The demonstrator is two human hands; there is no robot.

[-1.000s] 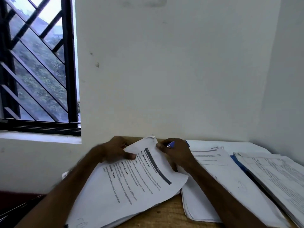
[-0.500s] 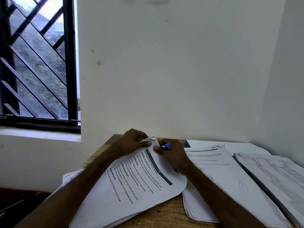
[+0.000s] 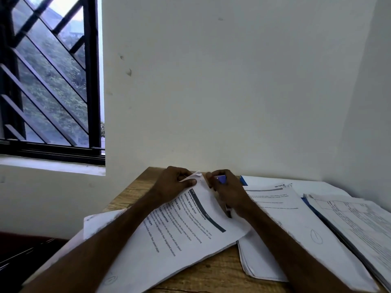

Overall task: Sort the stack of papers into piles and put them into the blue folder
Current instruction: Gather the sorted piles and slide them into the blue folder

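A printed sheet (image 3: 186, 227) with a dark header band tops a loose stack of papers on the left of the wooden desk (image 3: 213, 273). My left hand (image 3: 175, 182) pinches the sheet's curled far corner. My right hand (image 3: 226, 191) rests on the same sheet's right edge and is closed around a small blue object (image 3: 221, 179), with a dark pen-like shaft sticking out below the palm. A second paper pile (image 3: 281, 225) lies to the right. Slivers of the blue folder (image 3: 243, 181) show beneath that pile.
A third, thicker stack of printed pages (image 3: 359, 225) lies at the far right against the side wall. The desk butts against a white wall. A barred window (image 3: 50, 77) and its sill are at the left, with a dark seat below.
My left hand slid up the sheet to its far corner and now pinches it. My right hand closed in beside it. The view tilted slightly.
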